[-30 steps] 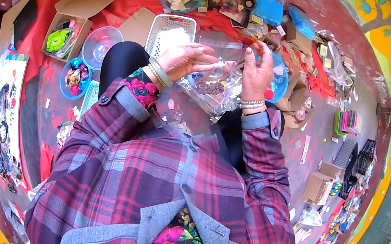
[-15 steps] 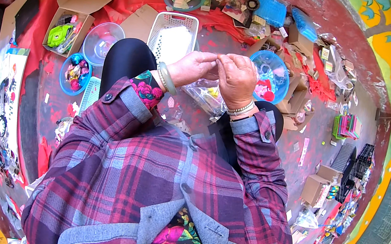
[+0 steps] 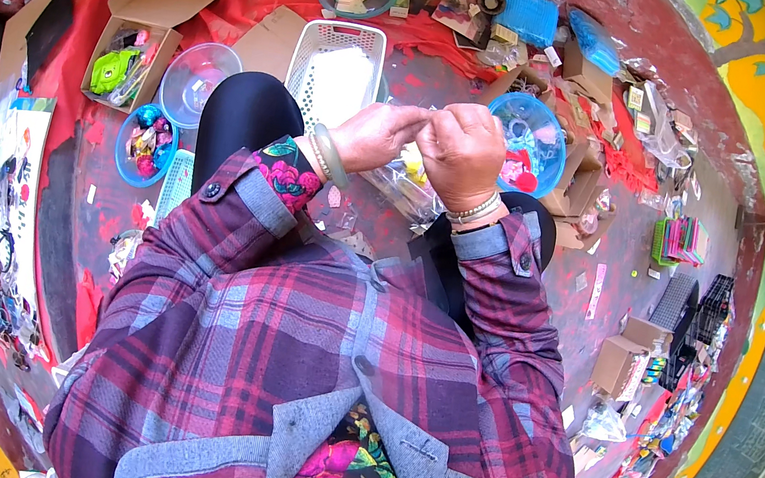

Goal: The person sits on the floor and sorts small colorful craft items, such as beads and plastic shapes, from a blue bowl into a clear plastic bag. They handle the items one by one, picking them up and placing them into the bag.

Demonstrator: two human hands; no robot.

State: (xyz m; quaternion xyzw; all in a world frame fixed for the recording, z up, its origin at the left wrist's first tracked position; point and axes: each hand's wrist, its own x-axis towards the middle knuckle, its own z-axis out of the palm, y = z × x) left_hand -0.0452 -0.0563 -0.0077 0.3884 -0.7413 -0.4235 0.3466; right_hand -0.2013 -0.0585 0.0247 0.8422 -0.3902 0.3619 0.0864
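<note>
My left hand (image 3: 376, 135) and my right hand (image 3: 463, 152) meet in front of me, above the gap between my knees. The fingers of both are pinched together at the tips. Whatever lies between them is too small or hidden to name. Beneath the hands, clear plastic bags (image 3: 407, 188) lie on the floor. A white slatted basket (image 3: 293, 72) with white pieces inside stands just beyond my left hand. Right of my right hand is a blue plastic basin (image 3: 557, 132) holding pink, red and pale blue items.
To the left stand an open cardboard box (image 3: 162, 73), a clear basin (image 3: 193, 62) and a blue bowl (image 3: 124, 163) of shiny colored pieces. A green basin (image 3: 377, 13) sits at the far side. Cardboard boxes (image 3: 619, 365) and black baskets (image 3: 674, 304) stand at the right.
My right hand has curled its fingers tighter and turned slightly. The left hand stays close against it, almost unmoved. The surroundings have shifted slightly in the view.
</note>
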